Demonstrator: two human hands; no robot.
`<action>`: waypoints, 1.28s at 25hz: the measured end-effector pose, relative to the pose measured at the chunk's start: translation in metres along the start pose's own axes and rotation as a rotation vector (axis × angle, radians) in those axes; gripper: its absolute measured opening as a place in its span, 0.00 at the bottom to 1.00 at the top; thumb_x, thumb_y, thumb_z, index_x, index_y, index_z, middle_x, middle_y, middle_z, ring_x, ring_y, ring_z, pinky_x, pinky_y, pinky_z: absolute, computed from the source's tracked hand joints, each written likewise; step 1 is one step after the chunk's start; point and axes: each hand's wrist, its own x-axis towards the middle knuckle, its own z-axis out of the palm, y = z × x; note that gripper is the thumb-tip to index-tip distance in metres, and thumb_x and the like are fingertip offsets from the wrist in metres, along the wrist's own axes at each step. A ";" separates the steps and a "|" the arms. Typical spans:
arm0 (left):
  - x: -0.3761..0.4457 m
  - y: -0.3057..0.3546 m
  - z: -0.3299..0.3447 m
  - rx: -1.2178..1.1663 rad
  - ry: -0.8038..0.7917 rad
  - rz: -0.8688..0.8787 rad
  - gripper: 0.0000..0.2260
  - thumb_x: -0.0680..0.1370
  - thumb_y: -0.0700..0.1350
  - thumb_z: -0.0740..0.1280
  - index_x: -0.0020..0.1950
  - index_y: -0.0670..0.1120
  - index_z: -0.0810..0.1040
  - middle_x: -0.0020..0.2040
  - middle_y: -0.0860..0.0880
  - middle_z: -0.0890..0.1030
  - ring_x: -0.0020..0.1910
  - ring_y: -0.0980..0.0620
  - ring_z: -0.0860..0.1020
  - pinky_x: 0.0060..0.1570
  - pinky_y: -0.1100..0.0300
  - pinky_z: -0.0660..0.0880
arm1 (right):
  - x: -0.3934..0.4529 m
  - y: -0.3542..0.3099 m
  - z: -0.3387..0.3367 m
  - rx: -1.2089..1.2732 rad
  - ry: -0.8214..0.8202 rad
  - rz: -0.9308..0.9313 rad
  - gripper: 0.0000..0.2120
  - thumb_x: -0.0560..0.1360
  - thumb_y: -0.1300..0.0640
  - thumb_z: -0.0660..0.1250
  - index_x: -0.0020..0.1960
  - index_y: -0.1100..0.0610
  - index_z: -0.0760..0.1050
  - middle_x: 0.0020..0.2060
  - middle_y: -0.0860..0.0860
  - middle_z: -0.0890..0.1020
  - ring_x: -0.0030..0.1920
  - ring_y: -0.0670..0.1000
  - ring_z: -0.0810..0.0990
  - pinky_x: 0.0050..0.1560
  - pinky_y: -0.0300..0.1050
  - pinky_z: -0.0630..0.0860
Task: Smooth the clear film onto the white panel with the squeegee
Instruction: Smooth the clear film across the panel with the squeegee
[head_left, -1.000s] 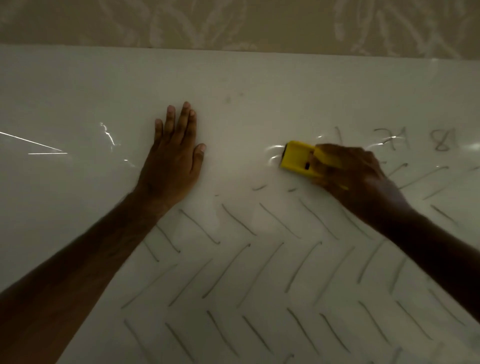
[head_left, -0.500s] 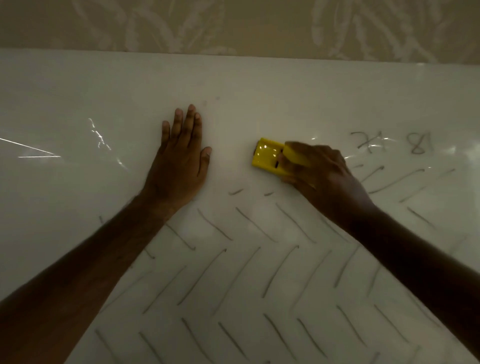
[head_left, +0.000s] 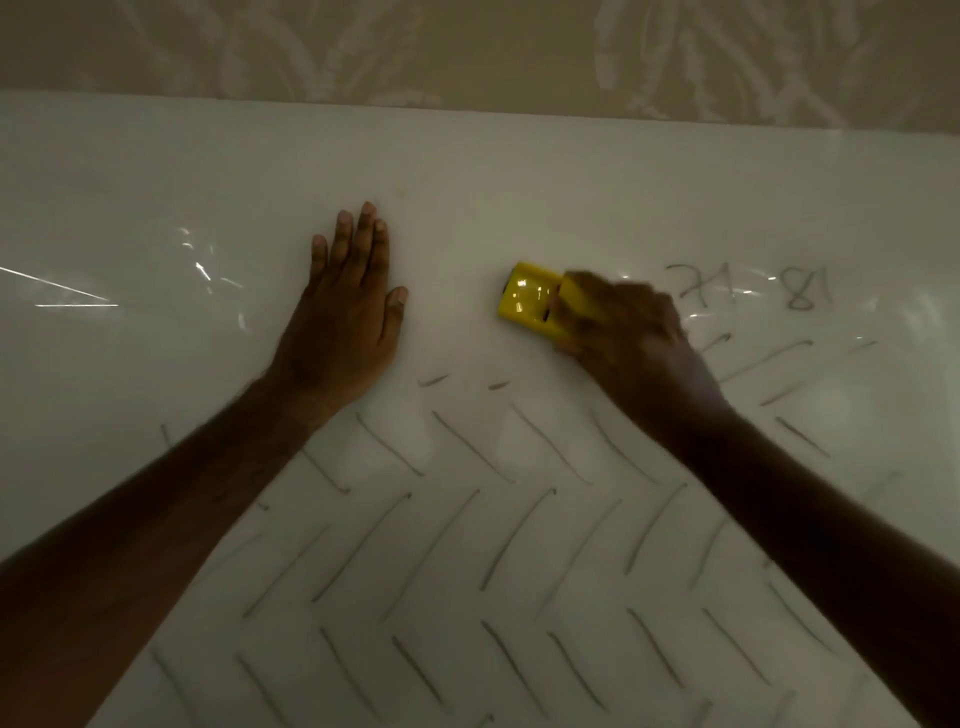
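1. Clear film (head_left: 218, 280): lies over the white panel (head_left: 519, 171). Visible mainly by glare streaks and small wrinkles, left of the left hand and around the pencilled numbers at right. Its edges cannot be made out.
2. Squeegee (head_left: 527, 300): yellow, flat on the film, mid-panel, just above the pencilled herringbone marks (head_left: 467, 519). Its free end points toward the left hand, apart from it.
3. Right hand (head_left: 631, 340): fingers curled over the squeegee's rear, gripping it; blurred, so exact finger placement cannot be told.
4. Left hand (head_left: 345, 322): flat, fingers straight and close together, thumb out, palm pressing the film down. Holds nothing.
5. Judgement, the stroke: keep the blade at a low, steady angle with even pressure, so air runs ahead of the edge instead of folding the film.
6. Judgement, the anchor: the left palm should hold firm without dragging; a slip would crease the film.
7. Judgement, order: overlap passes, then work toward the wrinkles at left.
8. Beyond the far panel edge: patterned surface (head_left: 467, 47), dim.
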 end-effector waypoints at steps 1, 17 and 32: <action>0.000 0.000 0.000 -0.002 0.001 0.002 0.31 0.87 0.51 0.50 0.86 0.34 0.55 0.87 0.35 0.54 0.86 0.33 0.53 0.84 0.38 0.48 | -0.018 -0.004 -0.006 0.004 -0.010 -0.022 0.17 0.86 0.50 0.64 0.71 0.53 0.80 0.73 0.58 0.78 0.61 0.66 0.80 0.60 0.61 0.75; 0.021 0.057 0.013 0.004 0.001 0.058 0.30 0.87 0.50 0.51 0.86 0.34 0.55 0.87 0.36 0.55 0.86 0.32 0.54 0.84 0.37 0.49 | -0.064 0.057 -0.043 -0.066 -0.034 -0.002 0.17 0.87 0.49 0.63 0.71 0.54 0.80 0.73 0.57 0.78 0.60 0.65 0.80 0.62 0.60 0.74; 0.033 0.073 0.014 0.025 -0.069 0.019 0.34 0.86 0.55 0.48 0.87 0.36 0.52 0.88 0.36 0.52 0.86 0.33 0.51 0.84 0.37 0.46 | -0.088 0.088 -0.060 -0.103 -0.037 0.028 0.17 0.85 0.50 0.65 0.69 0.56 0.81 0.72 0.57 0.79 0.57 0.64 0.78 0.58 0.60 0.74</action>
